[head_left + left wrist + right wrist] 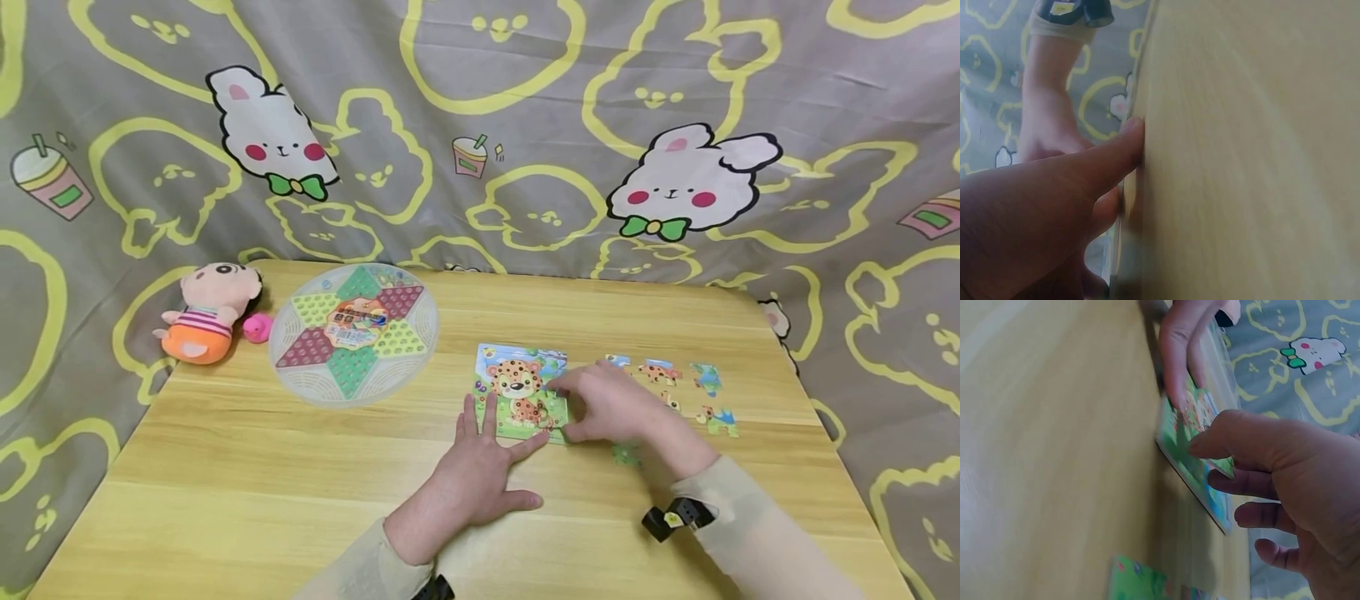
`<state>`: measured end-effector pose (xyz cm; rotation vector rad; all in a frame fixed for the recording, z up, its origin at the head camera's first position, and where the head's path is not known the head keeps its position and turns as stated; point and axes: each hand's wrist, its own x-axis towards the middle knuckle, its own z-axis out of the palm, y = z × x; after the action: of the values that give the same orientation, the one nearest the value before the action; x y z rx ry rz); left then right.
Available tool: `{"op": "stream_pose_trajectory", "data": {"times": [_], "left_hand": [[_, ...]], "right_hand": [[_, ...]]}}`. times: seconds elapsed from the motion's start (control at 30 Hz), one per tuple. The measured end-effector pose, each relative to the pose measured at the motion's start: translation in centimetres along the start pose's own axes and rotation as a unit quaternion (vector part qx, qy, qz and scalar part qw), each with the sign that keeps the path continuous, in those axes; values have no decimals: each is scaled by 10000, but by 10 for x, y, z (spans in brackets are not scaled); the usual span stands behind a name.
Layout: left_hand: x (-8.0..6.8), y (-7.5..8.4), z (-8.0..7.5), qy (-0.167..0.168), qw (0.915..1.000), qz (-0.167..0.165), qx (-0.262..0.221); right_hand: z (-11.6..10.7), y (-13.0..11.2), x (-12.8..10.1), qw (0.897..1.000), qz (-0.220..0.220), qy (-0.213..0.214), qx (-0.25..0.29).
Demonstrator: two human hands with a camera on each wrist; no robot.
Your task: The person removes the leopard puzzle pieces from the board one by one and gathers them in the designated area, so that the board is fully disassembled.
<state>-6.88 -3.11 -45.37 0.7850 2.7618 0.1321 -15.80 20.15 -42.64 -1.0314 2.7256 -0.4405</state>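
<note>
The puzzle [522, 392] lies flat on the table [225, 467], near its middle and somewhat toward the right edge. It is a small rectangular board showing a cartoon leopard on a green and blue ground. The right wrist view shows it as a thin slab with a pale edge, picture side up.

The right hand [611, 404] rests on the board's right part. Its fingers are bent, with tips on the picture surface; whether they pinch a piece or only press cannot be told. In my judgement this hand is seating or shifting a piece at that side.

The left hand [480, 467] lies palm down on the table. Its fingers are straight and spread, tips on the board's near edge and lower left corner, thumb out to the right. The hold looks meant to keep the board from sliding while the other hand works. The left wrist view shows only a finger against the table, blurred.

Loose pieces [678, 387] lie spread right of the board, toward the right edge, apart from one another. One green piece [626, 454] sits near the right wrist.

At the far left corner stand a doll [210, 312] and a small pink toy [257, 327] just beside it. A round checkers board [354, 332] lies right of them. A printed cloth [480, 125] hangs behind.
</note>
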Motion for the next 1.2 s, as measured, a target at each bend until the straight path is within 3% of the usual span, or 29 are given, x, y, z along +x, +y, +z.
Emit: {"op": "stream_pose_trajectory", "data": {"times": [0.33, 0.57, 0.83, 1.03, 1.2], "left_hand": [[-1, 1, -1, 40, 10000, -53, -18], [0, 1, 0, -6, 10000, -63, -16], [1, 2, 0, -34, 10000, -58, -15], [1, 1, 0, -72, 9999, -98, 20], [1, 2, 0, -50, 10000, -70, -21]], "right_hand": [[-26, 18, -29, 9991, 317, 90, 262], [-39, 37, -64, 9975, 420, 265, 503], [-46, 56, -107, 9963, 440, 663, 336], [-50, 66, -134, 9935, 835, 609, 476], [-49, 78, -155, 9920, 917, 495, 719]]}}
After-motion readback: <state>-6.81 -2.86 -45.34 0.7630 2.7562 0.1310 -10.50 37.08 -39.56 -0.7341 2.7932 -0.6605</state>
